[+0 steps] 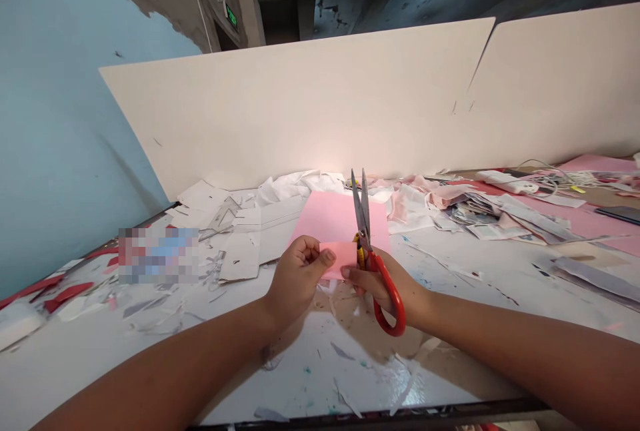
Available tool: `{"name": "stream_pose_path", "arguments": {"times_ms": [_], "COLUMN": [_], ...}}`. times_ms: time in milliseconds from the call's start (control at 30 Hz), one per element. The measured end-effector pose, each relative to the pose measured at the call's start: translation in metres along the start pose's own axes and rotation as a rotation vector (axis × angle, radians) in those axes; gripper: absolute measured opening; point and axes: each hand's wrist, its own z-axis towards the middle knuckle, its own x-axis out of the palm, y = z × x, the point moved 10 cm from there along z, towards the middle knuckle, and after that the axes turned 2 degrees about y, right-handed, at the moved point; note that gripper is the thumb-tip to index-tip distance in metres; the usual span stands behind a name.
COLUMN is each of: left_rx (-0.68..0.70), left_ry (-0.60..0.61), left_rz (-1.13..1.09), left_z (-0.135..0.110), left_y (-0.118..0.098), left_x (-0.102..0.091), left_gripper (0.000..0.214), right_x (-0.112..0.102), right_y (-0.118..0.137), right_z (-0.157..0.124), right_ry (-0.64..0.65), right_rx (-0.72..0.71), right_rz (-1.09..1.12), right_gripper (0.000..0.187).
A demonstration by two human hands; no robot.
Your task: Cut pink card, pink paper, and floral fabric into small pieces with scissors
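Forearms: two, bare, reaching in from the lower corners; both are the person's own.

Left hand [297, 279]: fingers curled, thumb pressed on the pink paper slip [340, 259], pinching its left end.

Right hand [380, 287]: closed around one pair of scissors [363, 214], one fingertip against the slip's lower edge.

Scissors detail: red handles, steel blades slightly parted, tips pointing away from the person, blades just beside the slip.

Yellow-and-black item [361, 255]: one, at the scissors' pivot; too small to identify.

Slip position: held by both hands above the table, in front of one larger pink sheet [340, 214]; cannot tell whether the two are joined.

Table [310, 377]: one, white top, paint-flecked, strewn with paper scraps.

Far edge: one heap of crumpled white paper [295, 184], one stack of printed paper [475, 207], one white power strip [505, 181].

Backdrop: two pale boards [300, 104] [555, 84], standing upright along the table.

Overhead: one green exit sign [231, 16].
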Motion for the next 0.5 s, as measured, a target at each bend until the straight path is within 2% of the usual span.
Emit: {"name": "stream_pose_path", "arguments": {"times_ms": [133, 267, 367, 433, 500], "left_rx": [-0.023, -0.118, -0.153, -0.162, -0.171], "left_ry": [0.052, 0.229, 0.354, 0.381, 0.38], "left_rz": [-0.028, -0.07, -0.035, -0.038, -0.093], "left_z": [0.001, 0.0, -0.004, -0.005, -0.004], "left_y": [0.001, 0.005, 0.007, 0.009, 0.01], "left_x": [0.003, 0.018, 0.03, 0.034, 0.035], "left_gripper": [0.027, 0.025, 0.023, 0.022, 0.022], "right_x": [0.0, -0.001, 0.008, 0.013, 0.011], "right_y": [0.001, 0.008, 0.018, 0.02, 0.017], "right_z": [0.0, -0.001, -0.002, -0.002, -0.001], "right_ry": [0.005, -0.006, 0.077, 0.124, 0.105], "right_rx": [0.008, 0.002, -0.04, -0.053, -0.025], "right_rz": [-0.022, -0.046, 0.013, 0.047, 0.055], "right_gripper": [0.016, 0.018, 0.014, 0.015, 0.014]}}
